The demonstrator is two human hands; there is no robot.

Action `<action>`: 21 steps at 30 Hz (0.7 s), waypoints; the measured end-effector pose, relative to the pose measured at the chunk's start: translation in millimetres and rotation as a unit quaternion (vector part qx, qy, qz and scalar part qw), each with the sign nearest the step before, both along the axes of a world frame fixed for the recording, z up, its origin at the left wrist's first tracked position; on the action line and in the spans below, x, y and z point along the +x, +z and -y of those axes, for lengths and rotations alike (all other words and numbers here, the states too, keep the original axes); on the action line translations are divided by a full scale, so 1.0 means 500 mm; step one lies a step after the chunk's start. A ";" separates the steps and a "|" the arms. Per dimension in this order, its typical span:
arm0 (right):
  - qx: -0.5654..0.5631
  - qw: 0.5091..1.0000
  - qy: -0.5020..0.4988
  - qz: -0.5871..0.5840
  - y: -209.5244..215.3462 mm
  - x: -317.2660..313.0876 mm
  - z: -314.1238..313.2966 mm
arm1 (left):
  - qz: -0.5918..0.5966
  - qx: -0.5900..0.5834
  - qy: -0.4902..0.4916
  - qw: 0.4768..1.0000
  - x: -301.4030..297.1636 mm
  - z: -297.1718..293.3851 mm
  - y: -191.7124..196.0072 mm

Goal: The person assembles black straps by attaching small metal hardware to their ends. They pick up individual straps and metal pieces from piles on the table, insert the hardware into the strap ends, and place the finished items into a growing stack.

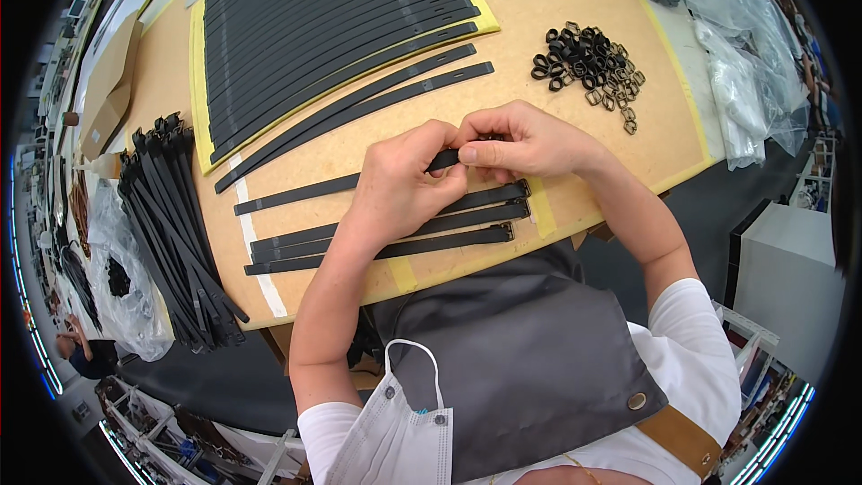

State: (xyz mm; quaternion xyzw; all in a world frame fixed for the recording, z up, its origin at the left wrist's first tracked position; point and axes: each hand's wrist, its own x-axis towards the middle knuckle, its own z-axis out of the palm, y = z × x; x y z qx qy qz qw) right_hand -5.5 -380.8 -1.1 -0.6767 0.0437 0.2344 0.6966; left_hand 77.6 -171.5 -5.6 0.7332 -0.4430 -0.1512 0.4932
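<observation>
Many bundled black straps (pixel 171 233) lie left of the dark strip (pixel 296 194) I hold. Rows of strips (pixel 332 31) lie beyond it on the worktop (pixel 521 0). My left hand (pixel 404 178) pinches it near its right end; three buckled straps (pixel 489 214) lie on its near side. My right hand (pixel 516 144) pinches that end; beyond it, rightward, loops and buckles (pixel 593 67) sit piled.

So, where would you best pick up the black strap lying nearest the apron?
Probably just behind the buckle at its right end, coming from the person's right: that end of the strap lies uncovered, while the left forearm crosses over it farther left.
</observation>
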 end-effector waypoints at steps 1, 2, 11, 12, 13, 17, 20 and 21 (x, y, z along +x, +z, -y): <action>-0.014 0.999 -0.003 0.039 -0.009 0.000 0.001 | -0.002 0.000 -0.001 1.000 0.000 0.003 -0.001; -0.029 0.996 -0.007 0.079 -0.022 -0.001 0.001 | -0.017 0.001 -0.003 1.000 0.001 0.003 0.000; 0.016 0.984 -0.114 0.136 -0.046 -0.013 -0.036 | -0.137 -0.020 -0.067 0.988 0.004 0.000 0.003; 0.016 0.982 -0.115 0.146 -0.044 -0.015 -0.037 | -0.180 -0.033 -0.078 0.980 0.004 0.002 0.002; 0.016 0.981 -0.116 0.157 -0.042 -0.016 -0.037 | -0.187 -0.035 -0.078 0.979 0.003 0.002 0.003; -0.021 0.980 -0.105 0.169 -0.046 -0.014 -0.026 | -0.191 -0.028 -0.091 0.977 0.010 -0.001 -0.012; -0.091 0.975 -0.112 0.167 -0.035 0.001 0.013 | -0.179 0.015 -0.088 0.980 0.009 0.001 -0.016; -0.087 0.965 -0.147 0.201 -0.038 0.008 0.023 | -0.176 0.033 -0.083 0.980 0.006 0.002 -0.013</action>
